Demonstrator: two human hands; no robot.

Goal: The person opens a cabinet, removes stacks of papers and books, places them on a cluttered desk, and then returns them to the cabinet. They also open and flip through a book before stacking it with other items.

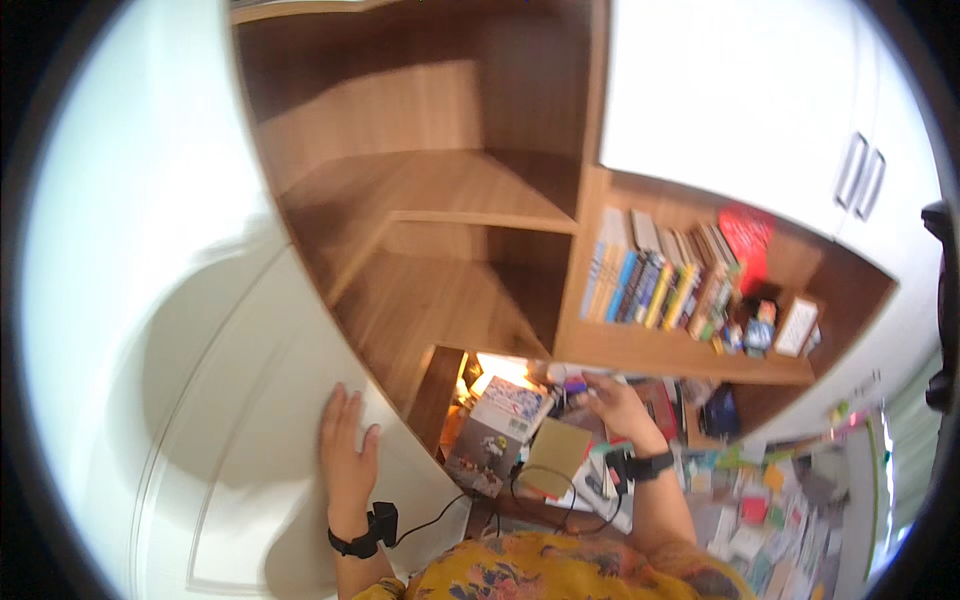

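My left hand [349, 442] lies flat with its fingers spread on the white panelled surface [247, 420] beside the wooden corner shelves. My right hand [619, 405] reaches over the cluttered desk, its fingertips near a small purple object [575, 385]; whether they touch it cannot be told. Below and left of that hand lie an olive-coloured book or folder [556, 457] and a stack with a grey printed cover [487, 442]. A bright light [504, 367] glows behind the stack. Each wrist wears a black strap with a small device, and black cables run from them.
Wooden corner shelves [450, 180] rise ahead. To their right, a shelf [675, 352] holds a row of books [637, 289], a red item [748, 240] and small figures [760, 330]. White cupboard doors [735, 97] are above. Papers and booklets [750, 517] lie scattered at the lower right.
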